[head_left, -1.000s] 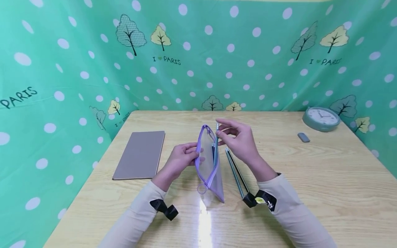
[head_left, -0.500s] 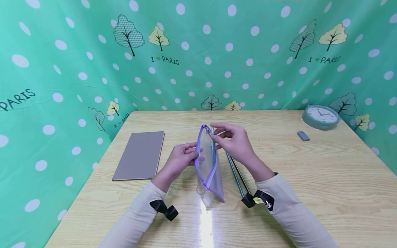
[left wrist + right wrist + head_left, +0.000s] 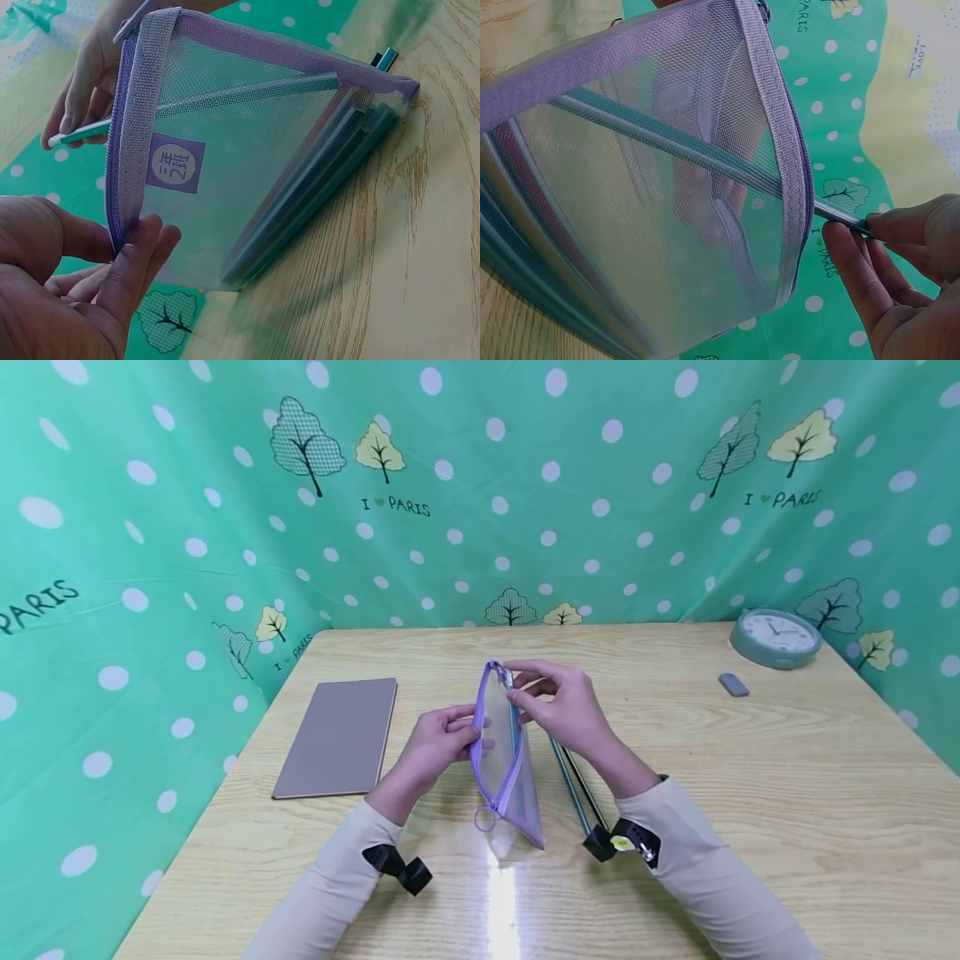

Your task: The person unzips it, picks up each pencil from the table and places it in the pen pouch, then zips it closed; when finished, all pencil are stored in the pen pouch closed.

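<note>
Progress: I judge the packing partly done; several pens already lie inside the mesh pouch, one pen is halfway through the opening, and two more pens wait on the desk just beside the pouch.
Left hand: my fingers curl round the pouch's zipper edge, pinching it so the mouth stands open.
Right hand: fingertips closed on the top end of the pen, steering it in.
Pouch: upright on the desk, between my hands.
Aside: notebook left, clock far right.
</note>
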`<state>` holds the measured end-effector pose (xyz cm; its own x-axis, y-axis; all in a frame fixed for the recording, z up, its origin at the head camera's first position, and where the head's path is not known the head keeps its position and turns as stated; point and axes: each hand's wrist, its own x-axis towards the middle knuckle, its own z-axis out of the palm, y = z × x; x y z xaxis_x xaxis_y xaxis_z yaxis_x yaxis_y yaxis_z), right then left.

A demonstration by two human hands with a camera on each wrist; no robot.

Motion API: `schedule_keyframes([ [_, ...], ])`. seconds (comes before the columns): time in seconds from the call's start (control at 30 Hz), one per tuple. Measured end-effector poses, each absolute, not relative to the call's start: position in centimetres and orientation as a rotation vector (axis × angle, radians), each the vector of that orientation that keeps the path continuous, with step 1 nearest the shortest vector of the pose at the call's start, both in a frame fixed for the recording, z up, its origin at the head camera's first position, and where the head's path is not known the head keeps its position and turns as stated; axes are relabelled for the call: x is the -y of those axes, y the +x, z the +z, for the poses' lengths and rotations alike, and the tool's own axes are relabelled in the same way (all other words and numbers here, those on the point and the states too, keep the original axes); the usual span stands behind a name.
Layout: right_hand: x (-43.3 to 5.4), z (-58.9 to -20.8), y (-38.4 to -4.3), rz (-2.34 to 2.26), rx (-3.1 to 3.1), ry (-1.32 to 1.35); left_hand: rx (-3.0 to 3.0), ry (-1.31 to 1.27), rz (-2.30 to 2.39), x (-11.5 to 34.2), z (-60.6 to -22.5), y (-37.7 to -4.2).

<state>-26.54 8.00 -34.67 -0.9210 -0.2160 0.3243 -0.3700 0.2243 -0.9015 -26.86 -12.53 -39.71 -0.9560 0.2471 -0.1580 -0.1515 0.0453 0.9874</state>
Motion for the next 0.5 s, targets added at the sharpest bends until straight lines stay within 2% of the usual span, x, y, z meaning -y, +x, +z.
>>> schedule_keyframes([
  [0.5, -8.08, -34.59, -26.54, 1.775, 2.359, 0.507, -2.041, 0.098, 2.002, 12.43, -39.59, -26.82],
])
